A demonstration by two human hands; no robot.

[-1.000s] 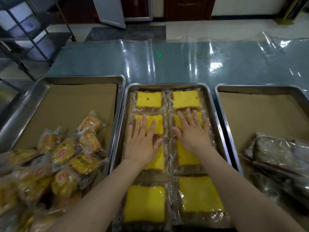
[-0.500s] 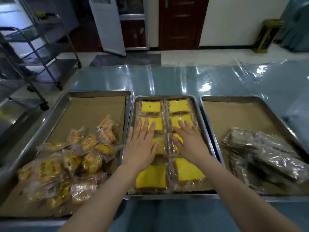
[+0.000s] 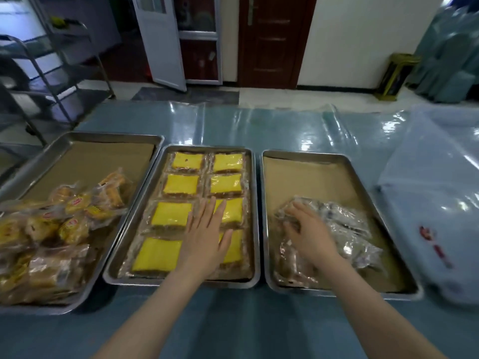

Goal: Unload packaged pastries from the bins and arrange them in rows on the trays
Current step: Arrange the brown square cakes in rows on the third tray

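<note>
— Hands first: how are they held?
— Left hand (image 3: 204, 237) is laid flat, fingers straight and slightly spread, on the yellow pastries (image 3: 181, 184) in the near right part of the middle tray (image 3: 207, 147). Right hand (image 3: 308, 229) is set on the dark wrapped packs (image 3: 344, 229), fingers bent down over them; whether one is gripped cannot be told.
— Where are the pastries found?
— Eight yellow pastries are arranged in two columns of four, filling the middle tray. The dark wrapped packs are heaped loosely in the near half of the right tray (image 3: 305, 153); brown paper is shown in its far half. Bun packs (image 3: 64, 229) are piled in the near part of the left tray (image 3: 108, 136).
— And around them?
— All three trays are set side by side on a blue table (image 3: 246, 320) covered with shiny film. A large pale plastic bag (image 3: 427, 203) is seen right of the trays, and a metal rack (image 3: 64, 58) beyond the table's left end.
</note>
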